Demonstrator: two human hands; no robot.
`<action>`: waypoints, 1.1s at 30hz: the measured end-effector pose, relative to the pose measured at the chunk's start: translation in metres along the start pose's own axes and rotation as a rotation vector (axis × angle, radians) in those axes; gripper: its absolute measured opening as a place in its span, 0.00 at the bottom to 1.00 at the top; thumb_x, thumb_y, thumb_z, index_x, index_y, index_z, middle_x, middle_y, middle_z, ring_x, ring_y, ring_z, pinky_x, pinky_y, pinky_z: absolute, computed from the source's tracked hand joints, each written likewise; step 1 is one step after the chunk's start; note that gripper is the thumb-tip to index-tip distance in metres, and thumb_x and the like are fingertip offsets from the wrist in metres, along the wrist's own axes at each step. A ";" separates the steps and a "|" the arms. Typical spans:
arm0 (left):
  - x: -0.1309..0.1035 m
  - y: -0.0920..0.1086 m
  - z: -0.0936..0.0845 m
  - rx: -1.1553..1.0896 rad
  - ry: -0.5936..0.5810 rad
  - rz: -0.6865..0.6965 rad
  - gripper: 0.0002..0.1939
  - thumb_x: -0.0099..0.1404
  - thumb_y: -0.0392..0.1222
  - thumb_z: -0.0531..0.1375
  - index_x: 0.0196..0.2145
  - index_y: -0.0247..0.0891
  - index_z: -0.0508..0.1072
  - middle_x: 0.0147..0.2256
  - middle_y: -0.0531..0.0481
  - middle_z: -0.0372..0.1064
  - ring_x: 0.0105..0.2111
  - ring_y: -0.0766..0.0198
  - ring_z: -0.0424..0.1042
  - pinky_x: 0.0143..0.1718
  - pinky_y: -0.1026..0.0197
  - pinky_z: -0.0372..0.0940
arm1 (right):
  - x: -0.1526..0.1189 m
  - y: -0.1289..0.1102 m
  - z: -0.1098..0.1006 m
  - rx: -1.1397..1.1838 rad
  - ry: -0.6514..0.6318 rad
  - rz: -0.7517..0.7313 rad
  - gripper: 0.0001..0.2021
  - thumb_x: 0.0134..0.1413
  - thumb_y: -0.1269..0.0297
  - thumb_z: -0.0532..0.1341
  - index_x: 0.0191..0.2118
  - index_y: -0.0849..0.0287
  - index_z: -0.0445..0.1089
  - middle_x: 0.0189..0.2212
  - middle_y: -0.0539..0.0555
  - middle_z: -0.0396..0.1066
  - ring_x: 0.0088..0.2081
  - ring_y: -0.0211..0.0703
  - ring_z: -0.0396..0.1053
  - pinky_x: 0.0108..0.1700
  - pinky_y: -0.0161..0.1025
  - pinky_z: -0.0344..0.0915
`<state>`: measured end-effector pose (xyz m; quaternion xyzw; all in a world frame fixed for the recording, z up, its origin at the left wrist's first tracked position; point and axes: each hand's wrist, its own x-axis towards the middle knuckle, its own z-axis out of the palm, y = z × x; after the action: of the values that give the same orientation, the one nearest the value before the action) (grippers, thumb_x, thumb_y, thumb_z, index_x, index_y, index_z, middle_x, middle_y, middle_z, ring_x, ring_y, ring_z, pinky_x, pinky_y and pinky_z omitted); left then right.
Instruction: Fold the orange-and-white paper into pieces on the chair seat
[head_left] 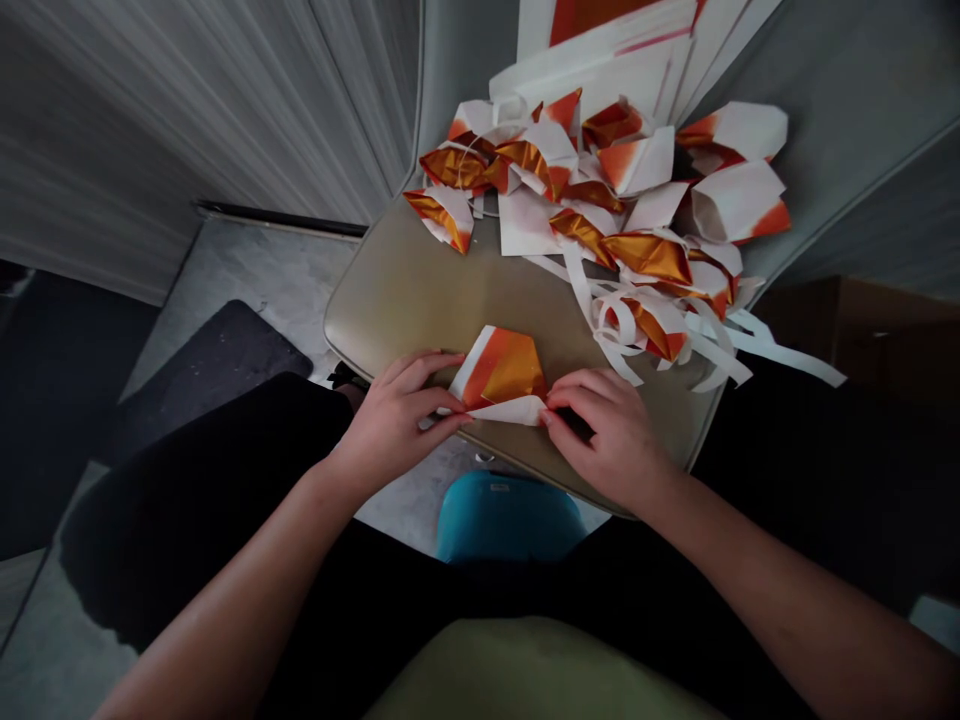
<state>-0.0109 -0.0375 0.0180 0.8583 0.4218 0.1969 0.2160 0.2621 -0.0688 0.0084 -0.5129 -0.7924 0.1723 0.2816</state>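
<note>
Near the front edge of a padded chair seat (420, 290) lies a folded sheet of paper (514, 365), orange and gold with a white border and a white fold along its near side. My left hand (401, 410) pinches its left corner between thumb and fingers. At the opposite corner, the thumb and fingertips of my right hand (604, 430) close on the paper's edge. Behind it sits a pile of folded paper pieces (649, 255) in white, orange and gold, with curled white paper strips (619, 315) among them.
Flat white and red sheets (600, 70) are stacked at the back of the seat. A blue stool (510, 515) shows below the front edge, between my legs. Grey curtains (300, 100) hang at the left, and a cardboard box (862, 340) stands at the right.
</note>
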 end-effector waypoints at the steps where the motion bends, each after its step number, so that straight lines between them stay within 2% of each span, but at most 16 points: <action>1: 0.000 -0.003 -0.002 0.006 -0.003 -0.010 0.08 0.70 0.46 0.64 0.35 0.43 0.81 0.58 0.45 0.72 0.61 0.49 0.68 0.61 0.43 0.65 | 0.000 0.000 0.000 -0.001 -0.003 -0.001 0.03 0.62 0.67 0.62 0.35 0.55 0.72 0.38 0.55 0.76 0.40 0.49 0.71 0.44 0.49 0.67; 4: 0.000 -0.011 -0.008 0.077 -0.038 -0.060 0.07 0.67 0.48 0.67 0.36 0.46 0.83 0.63 0.47 0.68 0.67 0.43 0.60 0.68 0.30 0.52 | -0.001 -0.001 -0.001 -0.014 -0.008 -0.004 0.03 0.61 0.67 0.62 0.35 0.56 0.72 0.38 0.56 0.76 0.41 0.50 0.71 0.44 0.49 0.67; 7: 0.002 -0.014 -0.014 0.108 -0.094 -0.099 0.06 0.66 0.48 0.67 0.37 0.47 0.83 0.66 0.49 0.64 0.70 0.41 0.54 0.69 0.26 0.46 | -0.001 -0.001 -0.001 -0.024 0.005 -0.014 0.03 0.61 0.67 0.62 0.35 0.56 0.72 0.38 0.56 0.76 0.41 0.51 0.71 0.44 0.49 0.67; 12: 0.001 -0.007 -0.020 0.131 -0.098 -0.100 0.06 0.66 0.48 0.67 0.38 0.45 0.82 0.66 0.46 0.65 0.70 0.42 0.57 0.69 0.28 0.49 | -0.001 -0.001 0.001 -0.043 0.011 -0.019 0.03 0.61 0.67 0.61 0.35 0.55 0.71 0.37 0.56 0.76 0.40 0.51 0.71 0.44 0.49 0.67; 16: -0.006 0.004 -0.021 0.140 -0.066 0.014 0.08 0.71 0.47 0.63 0.39 0.44 0.81 0.61 0.47 0.71 0.65 0.47 0.64 0.67 0.38 0.59 | -0.001 -0.001 0.000 -0.047 0.003 -0.025 0.03 0.61 0.67 0.62 0.35 0.55 0.72 0.37 0.56 0.76 0.40 0.51 0.71 0.44 0.49 0.67; 18: -0.008 0.006 -0.021 0.176 -0.057 0.033 0.09 0.72 0.47 0.62 0.39 0.43 0.81 0.60 0.46 0.72 0.64 0.46 0.66 0.65 0.39 0.61 | -0.001 0.000 0.000 -0.046 0.012 -0.032 0.03 0.61 0.67 0.62 0.35 0.55 0.72 0.37 0.56 0.76 0.40 0.51 0.71 0.44 0.49 0.67; 21: -0.010 0.005 -0.022 0.219 -0.061 0.002 0.09 0.72 0.46 0.62 0.40 0.43 0.82 0.61 0.46 0.70 0.65 0.44 0.64 0.64 0.37 0.62 | -0.001 0.000 0.000 -0.041 0.022 -0.037 0.03 0.61 0.67 0.62 0.35 0.54 0.72 0.37 0.55 0.76 0.40 0.50 0.72 0.44 0.49 0.68; 33: -0.010 -0.005 -0.021 0.171 -0.124 -0.004 0.10 0.73 0.46 0.60 0.41 0.43 0.81 0.62 0.46 0.69 0.66 0.45 0.63 0.62 0.39 0.64 | 0.000 0.000 0.000 -0.042 0.006 -0.037 0.04 0.62 0.67 0.62 0.35 0.55 0.72 0.37 0.55 0.76 0.40 0.50 0.72 0.44 0.49 0.68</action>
<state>-0.0310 -0.0386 0.0308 0.8833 0.4246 0.1062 0.1680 0.2625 -0.0687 0.0084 -0.5044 -0.8045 0.1487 0.2762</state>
